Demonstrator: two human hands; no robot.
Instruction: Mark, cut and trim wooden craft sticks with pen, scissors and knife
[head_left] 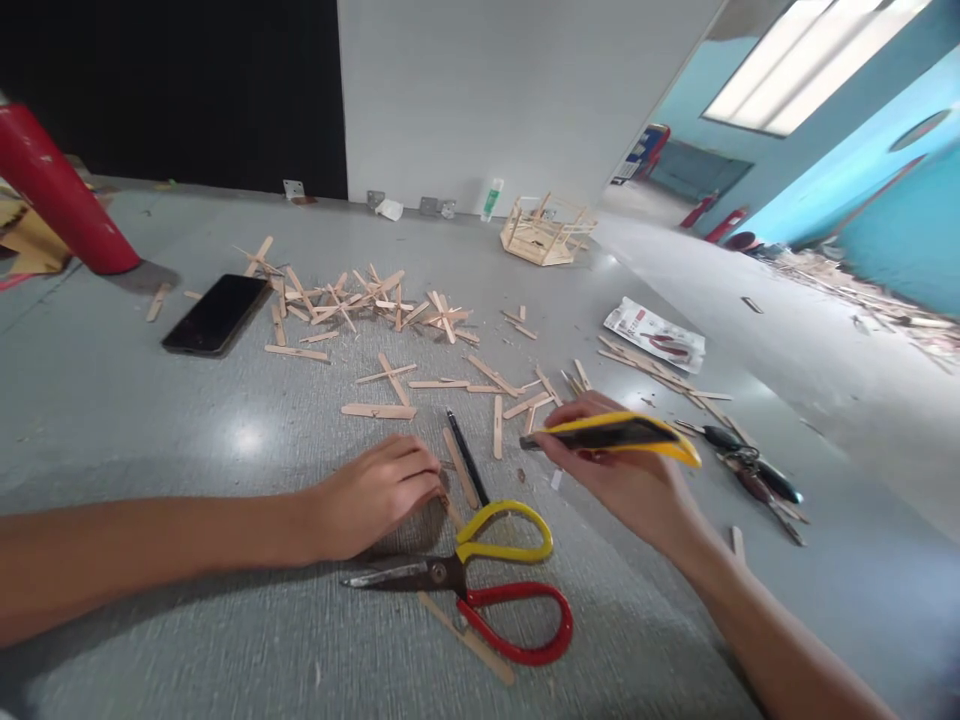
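Observation:
My right hand (pixel 600 455) is closed round a yellow and black utility knife (pixel 622 436), its tip pointing left above the table. My left hand (pixel 394 485) rests on the grey table with its fingers curled down at a small wooden stick (pixel 453 510); the fingertips are partly hidden. Just below and right of it lie scissors (pixel 441 573) with one yellow and one red handle. A black pen (pixel 466 455) and a wooden stick (pixel 459 466) lie side by side between my hands. Another stick (pixel 480 648) is partly under the scissors.
Many wooden pieces (pixel 375 300) are scattered beyond my hands. A phone (pixel 216 315) and a red cylinder (pixel 67 190) stand out at the left. Farther back sits a small stick frame (pixel 547 232). At the right are a white packet (pixel 655 334) and dark-handled tools (pixel 750 470).

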